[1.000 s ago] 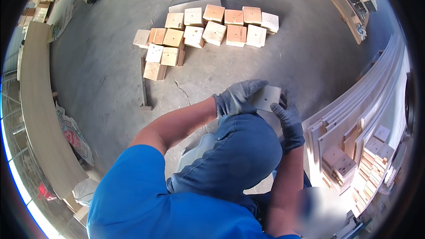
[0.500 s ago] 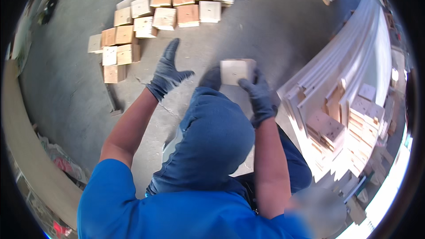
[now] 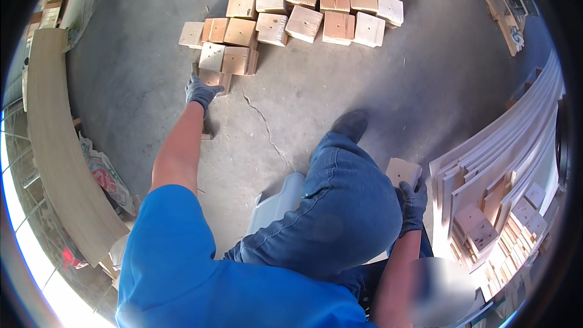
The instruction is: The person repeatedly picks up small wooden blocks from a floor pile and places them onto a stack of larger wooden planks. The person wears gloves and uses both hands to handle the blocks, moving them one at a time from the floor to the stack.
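Note:
My gloved left hand (image 3: 203, 92) is at the nearest stack of square wooden blocks (image 3: 214, 78) on the floor, its fingers along the left side and thumb across the near edge. Low at the right, beside my knee, my gloved right hand (image 3: 414, 203) grips a pale square wooden block (image 3: 403, 170) with a small mark on its face. Part of that grip is hidden behind the hand. Ahead, several more wooden blocks (image 3: 303, 23) form a curved double row of short stacks, in pale and reddish wood.
Long pale boards (image 3: 480, 164) lean in a bundle at the right, with more stacked blocks (image 3: 477, 228) among them. A grey plastic piece (image 3: 279, 203) lies under my leg. At the left are a long plank (image 3: 54, 140) and a printed sack (image 3: 108, 173).
My left hand has gone from open in the air to the nearest stack. My right hand has carried its block lower and to the right. The view has swung left.

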A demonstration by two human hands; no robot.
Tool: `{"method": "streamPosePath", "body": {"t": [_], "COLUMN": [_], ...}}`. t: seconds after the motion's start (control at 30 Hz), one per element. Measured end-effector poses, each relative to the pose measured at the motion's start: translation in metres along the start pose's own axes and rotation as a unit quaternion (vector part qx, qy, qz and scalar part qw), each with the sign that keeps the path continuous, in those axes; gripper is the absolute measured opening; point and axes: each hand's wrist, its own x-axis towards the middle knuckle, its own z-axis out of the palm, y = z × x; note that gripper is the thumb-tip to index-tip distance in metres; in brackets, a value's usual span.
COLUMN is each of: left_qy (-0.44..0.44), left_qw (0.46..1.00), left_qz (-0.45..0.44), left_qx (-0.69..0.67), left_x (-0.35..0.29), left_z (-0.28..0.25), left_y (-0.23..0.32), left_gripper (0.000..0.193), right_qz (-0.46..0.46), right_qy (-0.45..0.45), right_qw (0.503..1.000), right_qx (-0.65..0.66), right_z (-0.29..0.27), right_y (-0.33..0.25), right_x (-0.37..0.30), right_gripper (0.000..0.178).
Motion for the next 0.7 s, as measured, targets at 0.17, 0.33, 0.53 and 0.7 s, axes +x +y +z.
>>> {"method": "streamPosePath", "body": {"t": [0.17, 0.33, 0.53, 0.7], "left_qy": [-0.021, -0.029, -0.226, -0.33], "left_qw": [0.999, 0.994, 0.905, 0.797], "left_qz": [-0.04, -0.034, -0.03, 0.044], "left_qx": [-0.027, -0.102, -0.358, -0.504], "left_x": [0.002, -0.047, -0.142, -0.193], "left_z": [0.017, 0.018, 0.022, 0.031], "left_y": [0.017, -0.007, 0.006, 0.042], "left_gripper": [0.105, 0.072, 0.043, 0.036], "right_qz": [0.003, 0.023, -0.008, -0.057], "right_qy": [0.015, 0.039, 0.041, 0.04], "right_qw": [1.0, 0.999, 0.97, 0.966], "right_qx": [-0.022, -0.026, 0.239, 0.248], "right_z": [-0.018, -0.025, -0.027, -0.082], "right_y": [0.024, 0.007, -0.034, -0.1], "right_x": [-0.013, -0.034, -0.076, -0.132], "right_gripper": [0.077, 0.08, 0.078, 0.079]}}
